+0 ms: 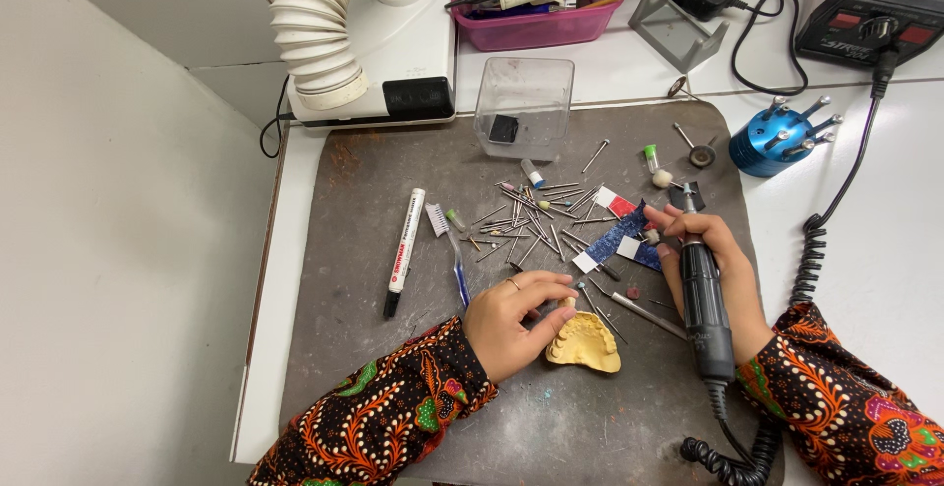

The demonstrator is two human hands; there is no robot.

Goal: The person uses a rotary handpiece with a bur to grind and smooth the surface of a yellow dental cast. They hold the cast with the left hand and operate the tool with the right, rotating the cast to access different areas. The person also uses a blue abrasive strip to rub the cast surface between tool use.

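Note:
My left hand [509, 321] rests on the grey mat [374, 181], its fingers touching the left side of a yellow plaster dental cast [588, 343]. My right hand [723, 279] grips a black rotary handpiece [705, 309] that lies along the palm with its tip pointing away from me. A coiled black cord [733, 456] trails from the handpiece's rear end. Just past the fingertips of my right hand lie blue, red and white abrasive strips [619, 235].
Several loose burs [536, 218] are scattered mid-mat, with a marker pen [404, 252] and a toothbrush [450, 255] to the left. Behind stand a clear plastic box [526, 102], a white suction hose [315, 24], a pink tray [536, 24], a blue bur holder [772, 142] and a control unit [865, 19].

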